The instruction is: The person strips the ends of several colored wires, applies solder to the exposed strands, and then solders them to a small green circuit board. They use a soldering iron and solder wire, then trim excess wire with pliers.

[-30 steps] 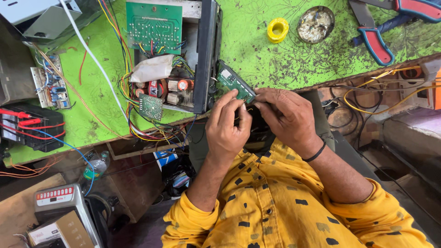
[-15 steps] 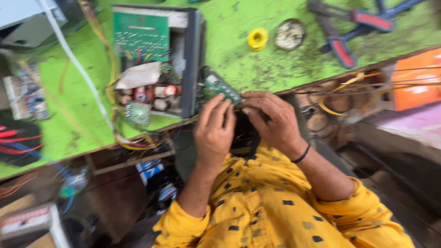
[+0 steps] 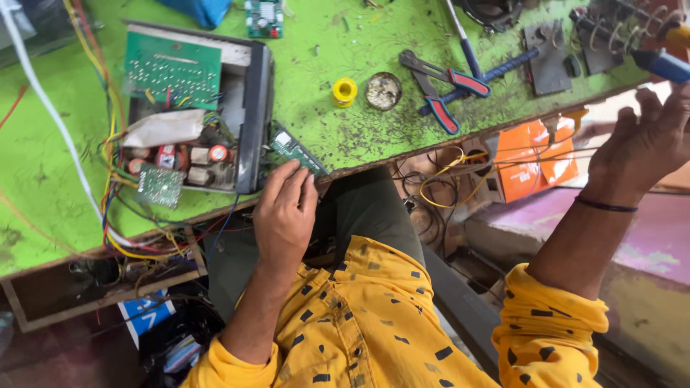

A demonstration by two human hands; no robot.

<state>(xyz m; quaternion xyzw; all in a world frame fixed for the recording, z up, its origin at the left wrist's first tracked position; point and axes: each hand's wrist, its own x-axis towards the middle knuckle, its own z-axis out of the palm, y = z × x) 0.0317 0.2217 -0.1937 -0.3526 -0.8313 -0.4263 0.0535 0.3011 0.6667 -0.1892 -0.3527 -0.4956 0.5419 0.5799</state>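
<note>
Here, a small green circuit board point(image 3: 296, 151) is pinned at the surface point(image 3: 323, 43) edge by left-hand fingers point(image 3: 291, 183); a blue-handled tool point(image 3: 661, 65) is reached for by the right hand point(image 3: 643, 147), its grip unclear.

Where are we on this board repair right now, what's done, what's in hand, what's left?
Done: the grey device case lies open, its green board and wiring exposed. In hand: the left hand holds a small green circuit board at the bench edge; the right hand reaches to a blue-handled tool on its stand. Left: the small board is not back in the case, and pliers and solder spool lie unused.
</note>
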